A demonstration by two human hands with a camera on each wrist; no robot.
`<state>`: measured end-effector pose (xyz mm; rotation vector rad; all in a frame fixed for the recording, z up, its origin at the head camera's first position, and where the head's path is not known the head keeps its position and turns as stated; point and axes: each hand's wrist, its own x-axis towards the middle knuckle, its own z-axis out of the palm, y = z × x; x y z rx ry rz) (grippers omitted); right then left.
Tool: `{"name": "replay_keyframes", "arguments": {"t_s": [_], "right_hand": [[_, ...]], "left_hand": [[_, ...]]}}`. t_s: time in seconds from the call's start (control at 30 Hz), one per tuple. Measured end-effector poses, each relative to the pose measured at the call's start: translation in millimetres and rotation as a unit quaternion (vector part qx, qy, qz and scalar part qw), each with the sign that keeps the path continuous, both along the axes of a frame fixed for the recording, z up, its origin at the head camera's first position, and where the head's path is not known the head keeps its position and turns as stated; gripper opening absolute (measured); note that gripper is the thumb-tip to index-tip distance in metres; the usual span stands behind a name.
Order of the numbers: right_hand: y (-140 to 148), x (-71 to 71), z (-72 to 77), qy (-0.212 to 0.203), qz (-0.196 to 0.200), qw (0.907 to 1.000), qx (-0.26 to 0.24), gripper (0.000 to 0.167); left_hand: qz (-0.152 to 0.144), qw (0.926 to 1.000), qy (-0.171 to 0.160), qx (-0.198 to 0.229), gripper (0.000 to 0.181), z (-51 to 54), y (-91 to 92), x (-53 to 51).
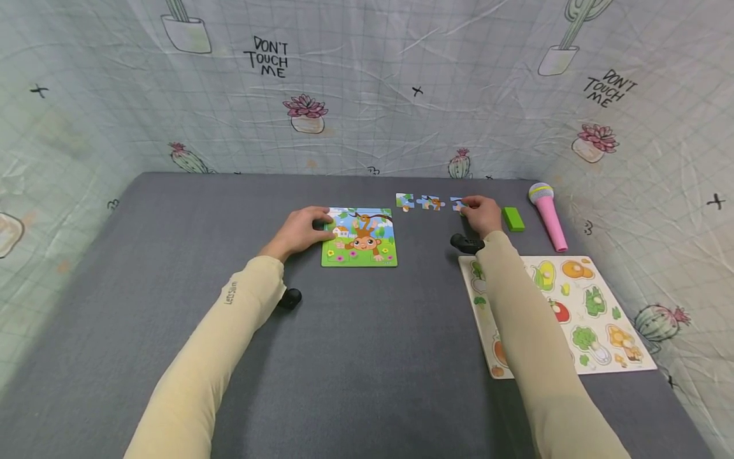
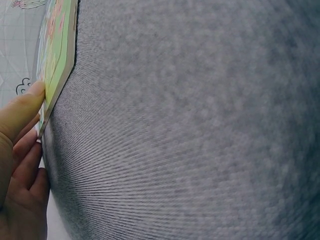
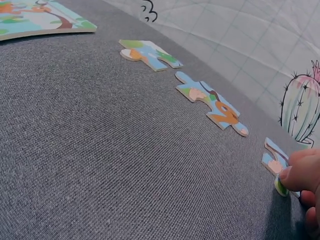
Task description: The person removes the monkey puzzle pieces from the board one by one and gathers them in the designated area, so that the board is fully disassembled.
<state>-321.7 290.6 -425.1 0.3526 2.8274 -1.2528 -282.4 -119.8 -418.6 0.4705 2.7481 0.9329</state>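
Observation:
My left hand (image 1: 299,231) is at the left edge of a square jigsaw puzzle (image 1: 360,254) with a monkey picture. Its thumb and fingers touch the board a little apart, and in the left wrist view the thumb (image 2: 27,107) lies on the face. At the back of the table, my right hand (image 1: 483,215) pinches a small blue puzzle piece (image 3: 272,159) by its right side, partly covering it. To its left lie two loose pieces: a middle piece (image 1: 430,203) with orange and blue, and a corner piece (image 1: 404,201).
Beside the right hand are a green block (image 1: 513,219) and a pink toy microphone (image 1: 550,220). A white vegetable puzzle board (image 1: 616,322) lies under the right forearm. A patterned cloth (image 1: 367,83) hangs behind the grey table (image 1: 367,370).

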Motion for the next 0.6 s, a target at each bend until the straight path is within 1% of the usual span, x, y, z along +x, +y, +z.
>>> {"name": "replay_keyframes", "arguments": {"t_s": [0.07, 0.23, 0.3, 0.37, 0.47, 0.53, 0.6], "right_hand": [[-3, -0.2, 1.5, -0.003, -0.006, 1.0000, 0.001, 0.038], [-19, -3.5, 6.9, 0.010, -0.042, 0.9991, 0.003, 0.038], [-31, -4.6, 10.2, 0.017, -0.041, 0.9990, -0.001, 0.037], [-46, -3.7, 15.0, 0.022, -0.021, 0.9995, -0.011, 0.037], [-72, 1.0, 22.2, 0.028, 0.037, 0.9984, -0.032, 0.036], [-90, 6.5, 26.5, 0.029, 0.078, 0.9952, -0.051, 0.036], [-108, 13.4, 29.5, 0.024, 0.119, 0.9902, -0.068, 0.037]], "left_hand": [[0.001, 1.0000, -0.001, 0.001, 0.045, 0.0, -0.5, 0.0], [-0.001, 1.0000, -0.001, 0.002, 0.046, -0.1, -0.4, 0.6], [-0.004, 1.0000, 0.004, 0.001, 0.045, 0.0, -0.4, 0.5], [-0.005, 0.9999, 0.010, 0.000, 0.045, -0.3, -0.7, 0.2], [-0.007, 0.9999, 0.015, -0.003, 0.044, -0.1, -1.2, -0.3], [-0.006, 0.9999, 0.014, -0.005, 0.044, -0.3, -1.0, -0.2], [-0.005, 0.9999, 0.010, -0.005, 0.044, -0.4, -0.6, 0.2]]}}
